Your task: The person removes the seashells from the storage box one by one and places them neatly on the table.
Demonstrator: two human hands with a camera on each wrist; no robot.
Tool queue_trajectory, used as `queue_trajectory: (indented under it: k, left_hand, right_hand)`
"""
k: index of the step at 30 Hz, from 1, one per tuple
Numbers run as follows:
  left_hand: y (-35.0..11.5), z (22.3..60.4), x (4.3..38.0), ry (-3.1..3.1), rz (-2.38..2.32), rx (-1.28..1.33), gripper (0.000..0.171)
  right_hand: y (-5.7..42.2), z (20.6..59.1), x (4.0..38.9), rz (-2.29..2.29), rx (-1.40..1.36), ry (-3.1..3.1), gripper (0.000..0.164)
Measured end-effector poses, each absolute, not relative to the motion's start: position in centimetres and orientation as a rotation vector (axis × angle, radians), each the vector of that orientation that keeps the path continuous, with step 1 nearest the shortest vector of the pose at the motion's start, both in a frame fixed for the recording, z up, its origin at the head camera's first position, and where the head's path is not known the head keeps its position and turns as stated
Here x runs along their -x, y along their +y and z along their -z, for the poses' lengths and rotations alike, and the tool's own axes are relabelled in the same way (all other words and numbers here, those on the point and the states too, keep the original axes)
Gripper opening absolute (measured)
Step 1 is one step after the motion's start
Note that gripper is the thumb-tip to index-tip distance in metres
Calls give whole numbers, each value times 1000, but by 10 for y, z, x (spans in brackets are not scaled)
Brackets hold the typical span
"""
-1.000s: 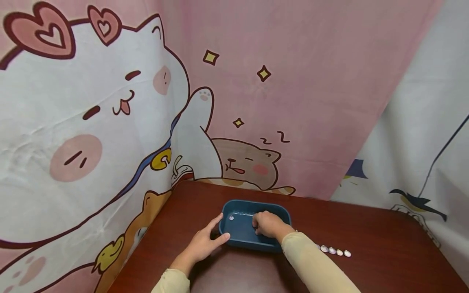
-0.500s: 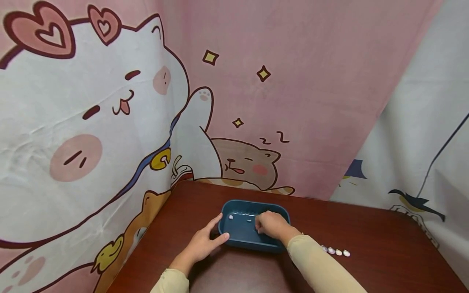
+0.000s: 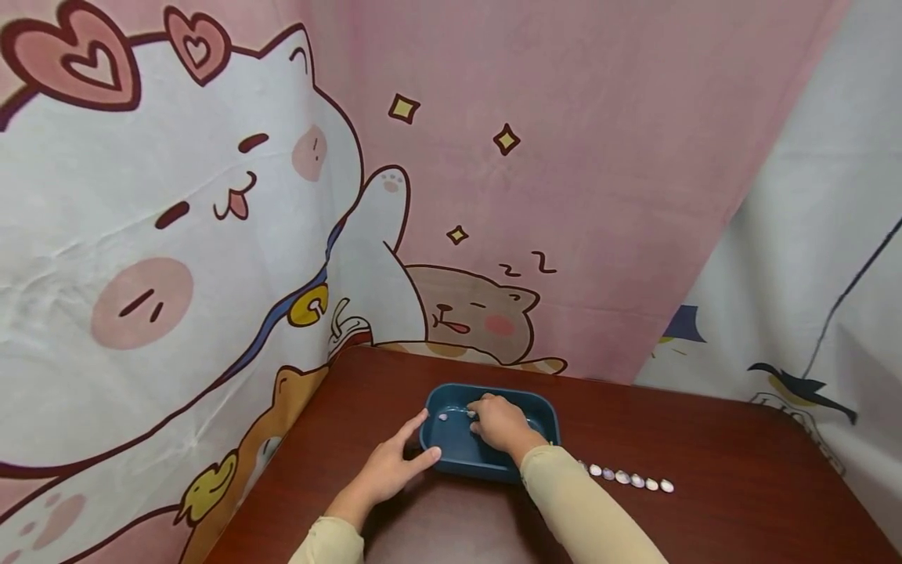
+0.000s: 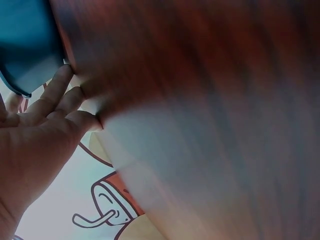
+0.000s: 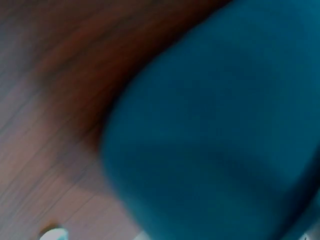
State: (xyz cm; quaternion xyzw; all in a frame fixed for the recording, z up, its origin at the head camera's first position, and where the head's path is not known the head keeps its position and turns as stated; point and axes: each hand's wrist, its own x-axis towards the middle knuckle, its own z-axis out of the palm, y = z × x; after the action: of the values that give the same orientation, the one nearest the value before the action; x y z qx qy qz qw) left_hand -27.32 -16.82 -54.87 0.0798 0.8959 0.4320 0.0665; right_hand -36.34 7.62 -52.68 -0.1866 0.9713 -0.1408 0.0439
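Note:
A dark blue rectangular tub (image 3: 458, 468) stands on the table. My left hand (image 3: 389, 468) rests at its left front corner, fingers extended along the left side and the thumb at the front rim; the left wrist view shows these fingers (image 4: 59, 86) beside the tub's wall. My right hand (image 3: 499, 423) reaches into the tub and pinches a small pale seashell (image 3: 470, 413) between thumb and fingertips. Another seashell (image 3: 442, 417) lies near the tub's left end. In the right wrist view the tub's wall (image 5: 210, 125) hides the right hand.
Several seashells (image 3: 622, 476) lie in a row on the dark red-brown table (image 3: 740, 470) right of the tub, partly behind the right sleeve. A cartoon-printed curtain (image 3: 599, 196) hangs behind and to the left of the table.
My right hand has moved left and away from me inside the tub, to the seashell that lay bare half a second ago. More of the shell row shows now. The left hand stays in place.

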Motion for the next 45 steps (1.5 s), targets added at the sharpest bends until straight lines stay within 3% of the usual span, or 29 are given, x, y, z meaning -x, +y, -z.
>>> queue_trajectory:
  k: [9, 16, 22, 25, 29, 33, 45]
  left_hand:
    - [-162, 542, 275, 2691, -1312, -250, 84]
    - [-164, 541, 275, 2703, -1304, -249, 85]
    - [-168, 546, 274, 2728, -1304, -245, 81]
    - [-169, 546, 273, 2720, -1309, -244, 81]
    - [-169, 546, 272, 2712, -1315, -242, 82]
    - [-168, 547, 272, 2710, -1315, -250, 80]
    - [-169, 548, 271, 2698, -1324, -251, 82]
  right_hand:
    - [81, 528, 372, 403, 542, 2997, 20]
    - [102, 528, 362, 487, 737, 2981, 3]
    - [111, 530, 356, 563, 854, 2951, 6]
    - [107, 529, 352, 572, 760, 2961, 5]
    - [95, 532, 346, 538, 536, 3033, 18]
    - [86, 534, 340, 561, 416, 3060, 20]
    - [87, 532, 341, 526, 601, 3018, 9]
